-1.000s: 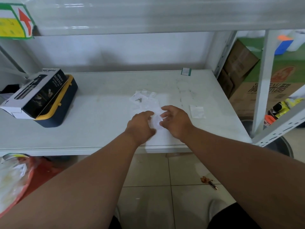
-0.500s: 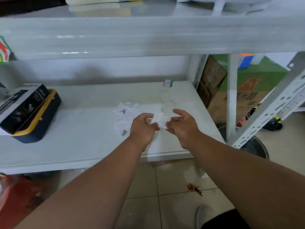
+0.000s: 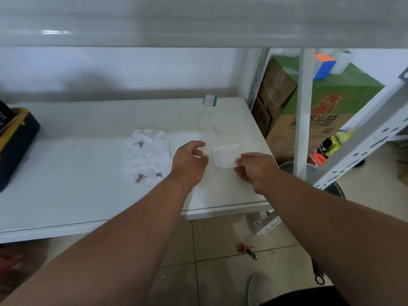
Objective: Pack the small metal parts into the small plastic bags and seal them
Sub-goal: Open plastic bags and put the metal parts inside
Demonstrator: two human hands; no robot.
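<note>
I saw both hands over the right part of the white shelf board (image 3: pixel 77 173). My right hand (image 3: pixel 256 170) pinched the right edge of a small stack of clear plastic bags (image 3: pixel 225 156) between the thumb and the forefinger; the other fingers of this hand were curled under, and I could not see them well. The stack hung just above the board, between the two hands. The left hand (image 3: pixel 189 161) was just beside the left edge of the stack. Its fingers were loosely curled and a little apart, and they held nothing. I could not tell if its fingertips touched the bags.

To the left of the left hand, more clear bags (image 3: pixel 148 151) lay flat on the board in a loose pile. One small metal part (image 3: pixel 138 144) lay at the far side of this pile, it seemed inside a bag. Two other metal parts (image 3: pixel 141 178) lay at the near side, close to each other; whether they were in a bag I could not tell.

At the far left edge stood a dark case with a yellow rim (image 3: pixel 15 146). A small green and white tag (image 3: pixel 209 100) lay at the far edge of the board. On the right, behind the shelf post, there was a green and brown carton (image 3: pixel 326 111).
</note>
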